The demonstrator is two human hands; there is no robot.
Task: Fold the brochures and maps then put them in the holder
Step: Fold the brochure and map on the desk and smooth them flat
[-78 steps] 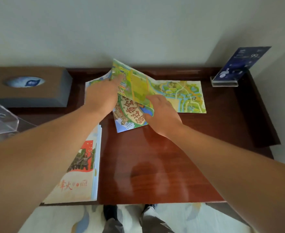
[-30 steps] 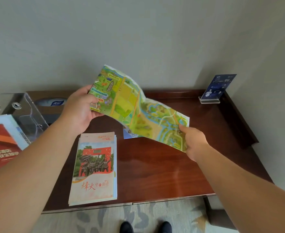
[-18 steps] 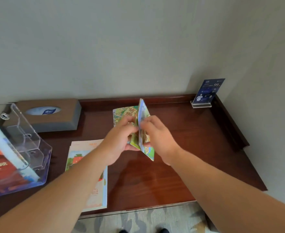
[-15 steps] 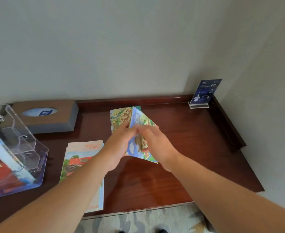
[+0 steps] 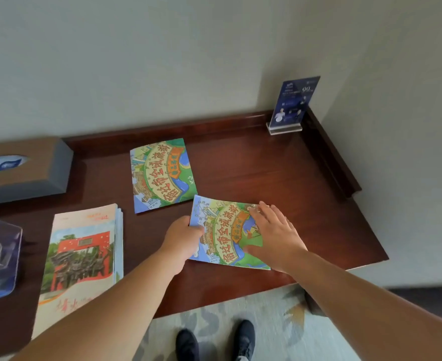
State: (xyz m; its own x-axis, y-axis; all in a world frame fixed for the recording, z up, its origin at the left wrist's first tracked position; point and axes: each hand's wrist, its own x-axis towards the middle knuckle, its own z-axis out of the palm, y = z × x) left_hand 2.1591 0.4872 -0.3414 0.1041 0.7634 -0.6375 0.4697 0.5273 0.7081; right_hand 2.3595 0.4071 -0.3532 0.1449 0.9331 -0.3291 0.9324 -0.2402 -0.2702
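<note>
Pressing folded map (image 5: 223,231) | right hand (image 5: 274,238) flat | left hand (image 5: 181,237) gripping edge

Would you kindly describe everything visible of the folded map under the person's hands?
The folded map is a flat paper rectangle, cover up: a cartoon town in blue, green and orange with a curved banner of Chinese characters. It lies askew near the front of the wooden table. The left hand grips its left edge; the right hand presses flat on its right part. Its far left corner reaches a matching map.
</note>
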